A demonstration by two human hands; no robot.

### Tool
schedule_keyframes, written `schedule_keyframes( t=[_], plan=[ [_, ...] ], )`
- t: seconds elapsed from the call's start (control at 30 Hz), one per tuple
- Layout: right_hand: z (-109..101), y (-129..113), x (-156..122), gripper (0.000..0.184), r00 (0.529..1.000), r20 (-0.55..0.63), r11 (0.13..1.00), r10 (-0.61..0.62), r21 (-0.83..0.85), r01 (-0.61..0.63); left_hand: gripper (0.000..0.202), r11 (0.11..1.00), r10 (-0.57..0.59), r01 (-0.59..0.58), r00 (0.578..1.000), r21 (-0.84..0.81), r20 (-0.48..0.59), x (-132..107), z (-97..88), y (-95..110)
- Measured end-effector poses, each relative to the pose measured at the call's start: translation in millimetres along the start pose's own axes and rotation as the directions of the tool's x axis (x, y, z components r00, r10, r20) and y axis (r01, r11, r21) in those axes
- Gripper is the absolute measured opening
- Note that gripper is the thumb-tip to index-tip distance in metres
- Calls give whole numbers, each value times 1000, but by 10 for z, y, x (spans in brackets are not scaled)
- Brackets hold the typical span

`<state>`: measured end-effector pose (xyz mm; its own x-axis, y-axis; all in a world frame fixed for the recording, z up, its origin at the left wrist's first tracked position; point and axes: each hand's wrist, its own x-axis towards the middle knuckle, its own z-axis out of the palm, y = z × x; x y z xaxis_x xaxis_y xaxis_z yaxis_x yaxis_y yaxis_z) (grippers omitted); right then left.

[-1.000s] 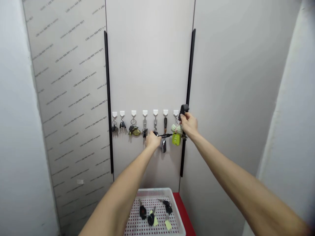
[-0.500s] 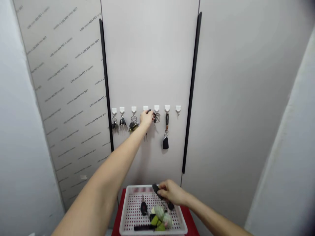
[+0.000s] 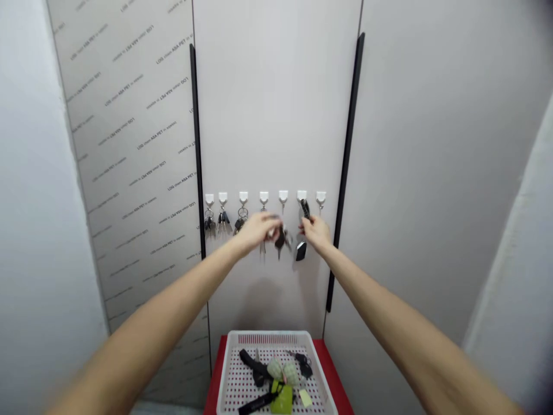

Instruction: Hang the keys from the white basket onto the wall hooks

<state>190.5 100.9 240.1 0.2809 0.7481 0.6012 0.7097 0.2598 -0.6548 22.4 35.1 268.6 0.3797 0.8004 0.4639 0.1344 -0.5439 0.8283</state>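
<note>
My left hand (image 3: 261,229) is closed around the top of a bunch of keys (image 3: 280,237), which dangles below the third hook from the right. That hook (image 3: 283,196) has nothing on it. Beside it, my right hand (image 3: 317,231) pinches the black strap of a keychain (image 3: 306,207) at the second hook from the right (image 3: 302,196). A dark key fob (image 3: 301,251) hangs under those fingers. Whether the strap is still on its hook I cannot tell. Keys on the hook behind my left hand are partly hidden.
More key bunches (image 3: 209,223) hang from white hooks at the left. The rightmost hook (image 3: 321,197) is bare. Below stands a white perforated basket (image 3: 276,336) on a red surface (image 3: 216,374), holding black straps, car keys (image 3: 302,363) and a green tag (image 3: 281,397). Black strips (image 3: 197,144) flank the panel.
My left hand has taken the key bunch off its hook and moved lower. My right hand has left a black strap in the basket and risen to the strap keychain on the wall.
</note>
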Motion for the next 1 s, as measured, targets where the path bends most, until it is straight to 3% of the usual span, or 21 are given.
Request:
schedule_keyframes(
  t=[0.07, 0.17, 0.23, 0.3, 0.43, 0.57, 0.63, 0.67, 0.73, 0.8, 0.83, 0.9, 0.97, 1.0],
  plan=[
    [-108, -92, 32, 30, 994, -58, 996, -90, -7, 90, 15, 990, -83, 61, 982, 125, 173, -391, 79, -308],
    [-316, -282, 87, 32, 975, -95, 974, -201, -124, 188, 21, 943, -288, 214, 910, 255, 300, -886, 252, -827],
    [-440, -381, 111, 31, 987, 32, 971, -156, -178, 159, 23, 890, -384, 261, 871, 373, 307, -1091, 363, -1118],
    [-541, -420, 130, 26, 988, 151, 982, -34, -178, 61, 25, 851, -422, 257, 854, 457, 305, -1198, 435, -1324],
    [-684, -409, 193, 25, 981, 158, 993, 115, 14, -119, 27, 781, -508, 274, 802, 562, 314, -1264, 462, -1522],
    [-690, -486, 206, 25, 989, 131, 986, 71, 143, -90, 23, 693, -557, 220, 767, 687, 317, -1298, 422, -1595],
    [-597, -505, 92, 25, 976, 216, 994, 17, 106, -40, 22, 687, -557, 201, 763, 699, 328, -1272, 363, -1607],
    [-522, -483, -14, 25, 953, 304, 998, -2, 60, -16, 23, 700, -543, 204, 775, 684, 324, -1233, 313, -1602],
    [-322, -349, -330, 25, 851, 524, 998, -9, -44, 38, 26, 750, -469, 242, 851, 615, 237, -1092, 165, -1560],
    [-80, -108, -743, 24, 691, 723, 995, -16, -60, 85, 31, 819, -348, 296, 937, 493, 16, -874, -33, -1469],
    [43, 35, -958, 24, 612, 790, 993, -18, -59, 104, 34, 851, -290, 317, 948, 418, -128, -747, -138, -1410],
    [259, 304, -1327, 23, 479, 877, 993, -31, -30, 118, 37, 905, -236, 344, 896, 250, -377, -489, -324, -1278],
    [406, 463, -1520, 23, 346, 938, 994, 23, -58, 90, 42, 932, -274, 355, 818, 71, -505, -257, -443, -1156],
    [450, 479, -1526, 23, 322, 946, 994, 34, -64, 85, 44, 936, -306, 351, 790, -16, -531, -157, -471, -1105]
  ],
)
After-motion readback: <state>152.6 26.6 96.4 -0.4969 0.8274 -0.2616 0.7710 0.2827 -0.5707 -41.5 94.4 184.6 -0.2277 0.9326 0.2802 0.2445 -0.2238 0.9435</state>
